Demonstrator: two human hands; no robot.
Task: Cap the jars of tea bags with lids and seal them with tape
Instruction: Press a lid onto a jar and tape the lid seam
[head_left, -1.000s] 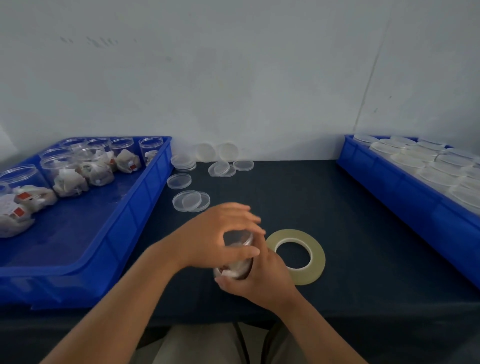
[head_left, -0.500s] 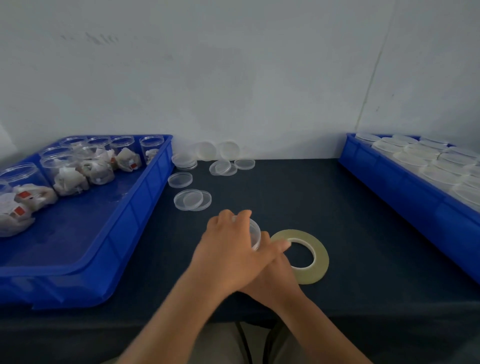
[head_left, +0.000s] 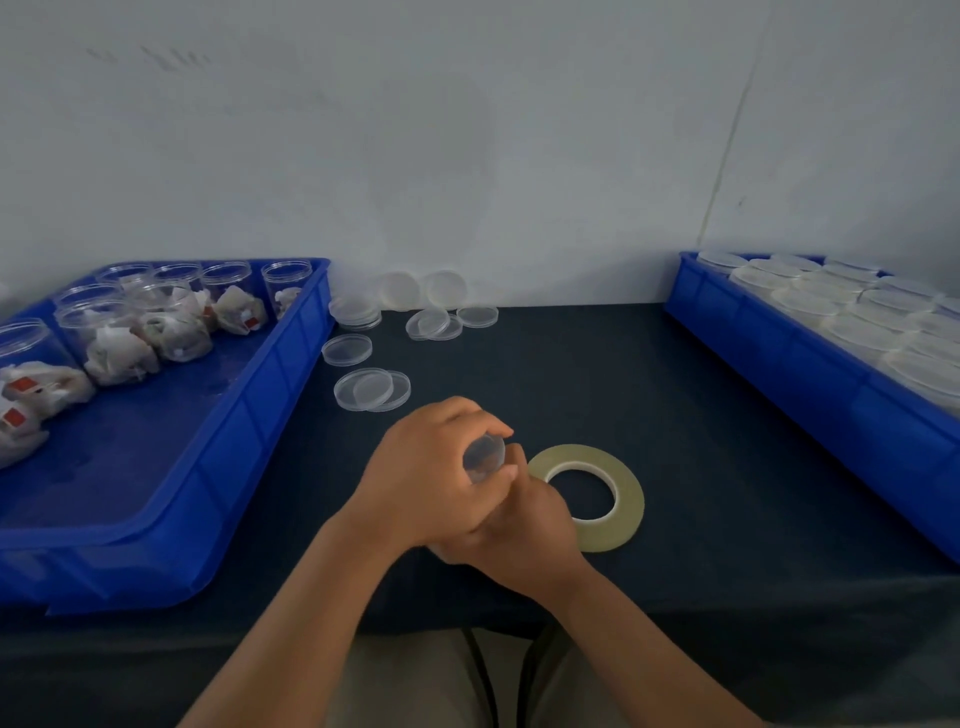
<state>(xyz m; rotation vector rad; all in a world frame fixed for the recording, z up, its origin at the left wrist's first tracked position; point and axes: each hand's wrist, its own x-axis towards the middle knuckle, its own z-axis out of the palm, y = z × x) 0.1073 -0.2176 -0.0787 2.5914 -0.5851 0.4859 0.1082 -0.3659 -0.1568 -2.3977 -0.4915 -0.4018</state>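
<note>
At the near centre of the table (head_left: 519, 374), item by item:

1. Jar (head_left: 480, 467): clear, tipped so its round top faces away from me, toward 1 o'clock. Only that top shows between my fingers, and I cannot tell what is inside.
2. Left hand (head_left: 431, 478): fingers curled over the jar from 9 o'clock, gripping it round the upper end.
3. Right hand (head_left: 524, 525): tucked under and behind the left at 5 o'clock, thumb pressed to the edge of the jar's top. Its fingers are wrapped toward the jar but mostly hidden.
4. Tape roll (head_left: 631, 499): flat on the table at 3 o'clock of the jar, pale yellowish, its near-left edge covered by my right hand.
5. Loose lids (head_left: 371, 389): clear, two overlapping at 11 o'clock, near my hands. More lids lie scattered or lean at the wall beyond them, at 12 o'clock.
6. Left bin (head_left: 260, 415): blue, at 9 to 10 o'clock.
7. Open jars (head_left: 171, 322): tea bags inside, uncapped, standing along the far and left sides of the left bin.
8. Right bin (head_left: 805, 374): blue, at 2 o'clock, well apart from my hands.
9. Round lids (head_left: 831, 306): pale, packed in rows in the right bin. I cannot tell what is under them.
</note>
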